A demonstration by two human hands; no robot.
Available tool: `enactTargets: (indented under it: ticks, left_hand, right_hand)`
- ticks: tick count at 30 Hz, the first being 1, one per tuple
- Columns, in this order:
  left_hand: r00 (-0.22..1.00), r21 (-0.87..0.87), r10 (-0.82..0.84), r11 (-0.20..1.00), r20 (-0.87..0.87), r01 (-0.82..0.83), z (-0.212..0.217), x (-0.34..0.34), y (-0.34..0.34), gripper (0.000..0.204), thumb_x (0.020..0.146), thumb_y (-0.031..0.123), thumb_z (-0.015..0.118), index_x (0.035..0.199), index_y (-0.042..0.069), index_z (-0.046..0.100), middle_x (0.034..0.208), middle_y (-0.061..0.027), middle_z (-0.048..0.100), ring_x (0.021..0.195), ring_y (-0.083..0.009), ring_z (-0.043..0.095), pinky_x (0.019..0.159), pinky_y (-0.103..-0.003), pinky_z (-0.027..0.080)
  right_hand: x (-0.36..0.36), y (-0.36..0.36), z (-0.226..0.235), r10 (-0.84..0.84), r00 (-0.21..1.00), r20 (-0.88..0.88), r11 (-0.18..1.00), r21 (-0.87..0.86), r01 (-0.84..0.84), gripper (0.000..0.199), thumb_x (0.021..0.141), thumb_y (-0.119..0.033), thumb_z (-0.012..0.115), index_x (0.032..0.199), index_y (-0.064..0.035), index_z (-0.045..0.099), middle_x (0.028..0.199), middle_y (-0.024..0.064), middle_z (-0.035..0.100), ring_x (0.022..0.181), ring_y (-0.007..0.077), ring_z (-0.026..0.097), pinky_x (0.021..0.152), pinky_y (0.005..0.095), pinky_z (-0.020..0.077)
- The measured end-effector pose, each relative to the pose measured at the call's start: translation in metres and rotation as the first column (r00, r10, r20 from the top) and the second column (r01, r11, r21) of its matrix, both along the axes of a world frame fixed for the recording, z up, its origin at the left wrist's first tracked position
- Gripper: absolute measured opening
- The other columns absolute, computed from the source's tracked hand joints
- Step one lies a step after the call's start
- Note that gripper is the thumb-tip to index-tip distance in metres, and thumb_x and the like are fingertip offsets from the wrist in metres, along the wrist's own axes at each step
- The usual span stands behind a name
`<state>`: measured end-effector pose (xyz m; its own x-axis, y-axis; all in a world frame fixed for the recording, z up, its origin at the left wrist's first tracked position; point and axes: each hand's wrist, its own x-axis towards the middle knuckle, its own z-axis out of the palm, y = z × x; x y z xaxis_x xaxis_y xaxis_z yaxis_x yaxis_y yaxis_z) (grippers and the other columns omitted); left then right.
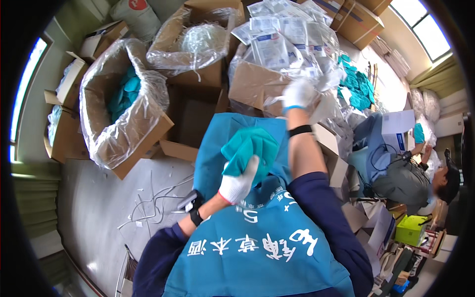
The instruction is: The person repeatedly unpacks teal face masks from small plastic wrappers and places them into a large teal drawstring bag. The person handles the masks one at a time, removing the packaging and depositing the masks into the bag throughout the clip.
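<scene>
A crumpled bundle of teal fabric [253, 147] is gripped in my left hand [239, 184], in front of my blue apron [257, 237]. The white-gloved fingers wrap round its near side. My right hand [298, 94], also in a white glove, reaches forward to the near right edge of a cardboard box [258, 85]. Motion blurs its fingers, and wisps of clear plastic [273, 100] show beside it. Flat clear packets with white and blue print [269, 49] are heaped in that box.
A plastic-lined carton [94, 114] with teal fabric stands at the left. Behind it is a lined carton of clear plastic scraps [202, 38]. More teal pieces [357, 81] lie on the right. A co-worker [403, 180] sits there among boxes. Loose straps [148, 208] lie on the floor.
</scene>
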<state>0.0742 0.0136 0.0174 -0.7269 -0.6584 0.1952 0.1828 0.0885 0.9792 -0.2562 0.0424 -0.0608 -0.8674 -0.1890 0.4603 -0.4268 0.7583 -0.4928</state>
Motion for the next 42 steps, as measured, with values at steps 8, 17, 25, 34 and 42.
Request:
enactTargets:
  ticks: [8,17,25,34,42]
  left_hand:
    - [0.792,0.845,-0.363,0.022,-0.491,0.534,0.028,0.018,-0.046,0.046,0.097,0.062,0.053,0.088,0.018,0.059,0.062,0.0030,0.048,0.042,-0.0084,0.034,0.040,-0.023,0.024]
    - [0.867,0.855,-0.499,0.447,-0.005,0.262,-0.015,0.011,-0.040,0.081,0.099,0.072,0.031,0.119,0.000,0.061,0.099,-0.0071,0.065,0.091,-0.0163,0.060,0.080,-0.032,0.049]
    - [0.988,0.489,0.145,0.858,0.061,-0.156,-0.015,-0.039,-0.043,0.035,0.098,0.027,0.068,0.123,0.002,0.063,0.110,-0.0059,0.070,0.098,-0.0139,0.064,0.087,-0.029,0.052]
    - [0.846,0.302,0.532,0.802,0.035,-0.516,-0.044,-0.062,-0.070,0.018,0.097,0.019,0.068,0.102,0.002,0.068,0.089,-0.0026,0.070,0.077,-0.0107,0.063,0.071,-0.027,0.052]
    - [0.976,0.420,0.212,0.883,0.042,-0.210,-0.096,-0.072,-0.026,0.010,0.087,-0.004,0.070,0.084,0.004,0.064,0.078,0.0044,0.063,0.072,-0.0047,0.056,0.063,-0.025,0.049]
  right_hand:
    - [0.137,0.035,0.097,0.953,-0.035,0.302,0.304,-0.943,0.132,0.046,0.103,-0.042,0.050,0.127,-0.0042,0.058,0.104,0.0095,0.068,0.070,0.0149,0.065,0.058,0.0305,0.0555]
    - [0.189,0.041,0.075,0.885,0.228,0.405,0.317,-0.885,0.340,0.013,0.096,-0.013,0.066,0.107,-0.0066,0.065,0.081,-0.0033,0.065,0.053,0.0016,0.049,0.045,0.0173,0.0351]
    - [0.173,0.055,0.080,0.747,0.237,0.622,0.628,-0.776,0.058,0.020,0.093,-0.015,0.071,0.109,-0.0046,0.068,0.080,-0.0005,0.064,0.065,0.0092,0.060,0.059,0.0245,0.0497]
    - [0.201,0.060,0.073,0.730,-0.494,0.471,0.644,-0.716,0.270,0.032,0.103,-0.036,0.058,0.095,-0.0052,0.060,0.061,-0.0087,0.042,0.042,0.0003,0.032,0.038,0.0194,0.0264]
    - [0.154,0.018,0.026,0.815,-0.258,0.519,0.465,-0.320,0.825,0.025,0.102,-0.021,0.052,0.085,-0.0081,0.065,0.053,-0.0031,0.044,0.038,0.0074,0.034,0.033,0.0245,0.0265]
